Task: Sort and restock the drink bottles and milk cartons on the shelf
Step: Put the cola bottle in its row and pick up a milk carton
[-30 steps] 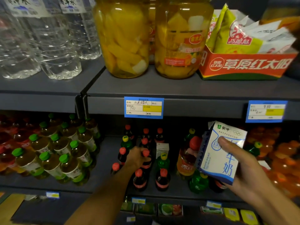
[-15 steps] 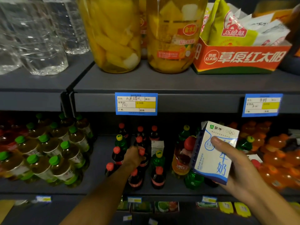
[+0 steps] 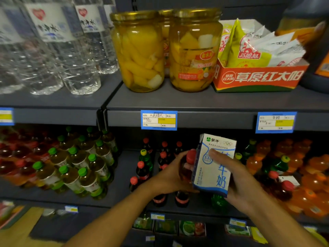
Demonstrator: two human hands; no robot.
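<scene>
Our left hand [image 3: 169,177] now grips a red-capped bottle of reddish drink [image 3: 187,168], apparently lifted from the grey middle shelf [image 3: 122,179]; our right hand [image 3: 236,177] clamps the white-and-blue milk carton [image 3: 211,164] beside it, both awaiting sorting.

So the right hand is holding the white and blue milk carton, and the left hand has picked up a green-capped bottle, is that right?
Not quite. The head view shows the left hand around a red-capped bottle, not a green-capped one; the green-capped bottles stand untouched further left on the shelf. The right hand does hold the white and blue milk carton.
</scene>
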